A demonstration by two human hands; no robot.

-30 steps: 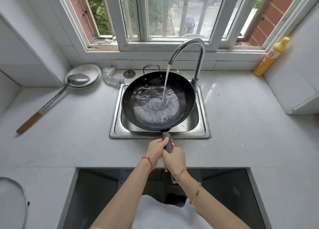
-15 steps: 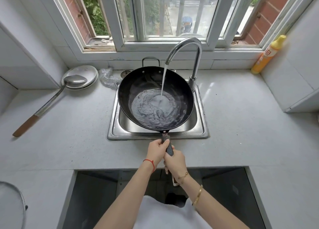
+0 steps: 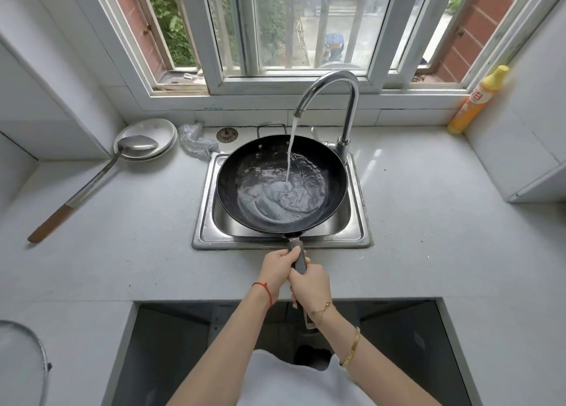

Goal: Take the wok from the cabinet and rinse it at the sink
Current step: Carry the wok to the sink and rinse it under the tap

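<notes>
Rinse under way: wok (image 3: pixel 281 185) filled from tap (image 3: pixel 329 90) over sink (image 3: pixel 360 222); handle (image 3: pixel 298 257) clasped by left hand (image 3: pixel 277 269) and right hand (image 3: pixel 311 284). Swirling and tipping out judged next.

Home kitchen: sink (image 3: pixel 358 222), faucet (image 3: pixel 340 99), ladle (image 3: pixel 101 176).

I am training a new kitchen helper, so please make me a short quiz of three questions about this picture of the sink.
1. True or false: water from the tap is falling into the wok.
2. Which hand grips the wok handle nearer to the pan: A) left hand B) right hand?
3. Fill in: the ladle rests with its bowl on a ____.

Key: 1 true; 2 A; 3 plate.
</notes>
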